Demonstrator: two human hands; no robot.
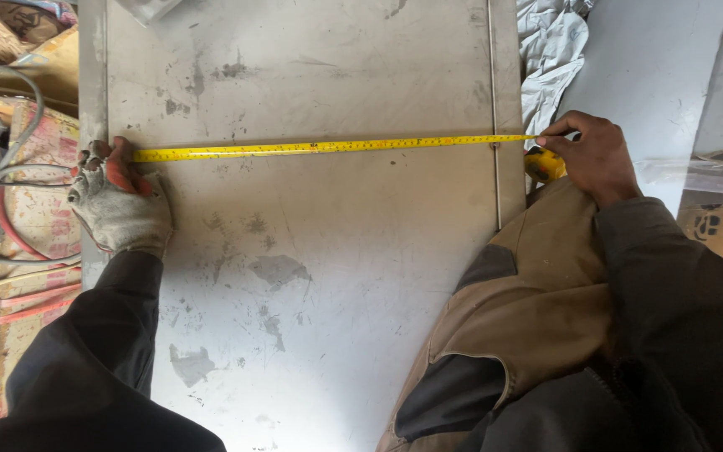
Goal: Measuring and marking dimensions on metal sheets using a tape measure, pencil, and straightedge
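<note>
My left hand (119, 205), in a grey glove with red fingertips, is pressed flat on the left edge of the sheet (311, 276), its fingers curled down over the end of the tape (328, 147) and pinning it there. My right hand (594, 159) is bare; thumb and forefinger pinch the tape just past the sheet's right edge, and the rest of the hand is closed around the yellow case (543, 164), which shows only partly under the palm.

The tape runs almost level across the sheet from one hand to the other, lying flat on the metal, with a slight rise toward the right. It crosses a thin seam (494, 109) that runs down the sheet close to its right side.

The sheet is dull grey steel, scuffed and blotched with darker marks. My knee (537, 276), in tan trousers with dark patches, rests on the sheet's lower right part, just below the right hand.

Left of the sheet lie grey cables (10, 151) and a red hose (10, 238) over printed cardboard. Beyond the right edge I see a crumpled grey cloth (550, 59) and another pale metal panel (654, 75).
</note>
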